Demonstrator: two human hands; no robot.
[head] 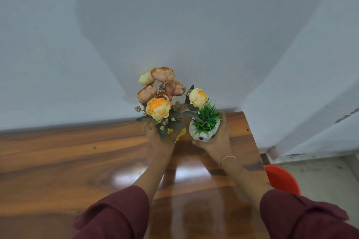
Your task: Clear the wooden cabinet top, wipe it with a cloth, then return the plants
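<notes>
Head view, the only one.

- Both plants are in hand at the far right end of the wooden cabinet top [77, 161], close to the wall [174, 25].
- Left hand [160, 141] grips the yellow pot [180, 134] of the artificial peony bouquet [159, 95]. The fingers curl round the pot from the left and are mostly hidden under the foliage.
- Right hand [215, 142] cups the small white pot of green grass [206, 122]. The thumb is on the near face and the fingers [223, 128] wrap the right side.
- Key relation: the pots sit side by side, bouquet left and grass right, each already inside its own hand. Bouquet leaves overlap the grass blades; I can't tell whether the pots themselves touch.
- Long axes: both roughly upright. Bouquet stems rise tall toward the wall, so it's top-heavy compared with the squat grass pot.
- Can't tell whether the bases rest on the wood or are just lifted, since the hands cover the contact line.
- Arm pose: both forearms reach forward from the maroon sleeves [120, 211], converging slightly, wrists low. There's a thin bracelet [227, 159] on the right wrist.
- No cloth in view. The top is glossy, with glare patches near the forearms.
- Judgement: this is either the lift-off or the put-back, and the frame alone doesn't settle which.
- Red tub [281, 178] on the floor beyond the right edge.
</notes>
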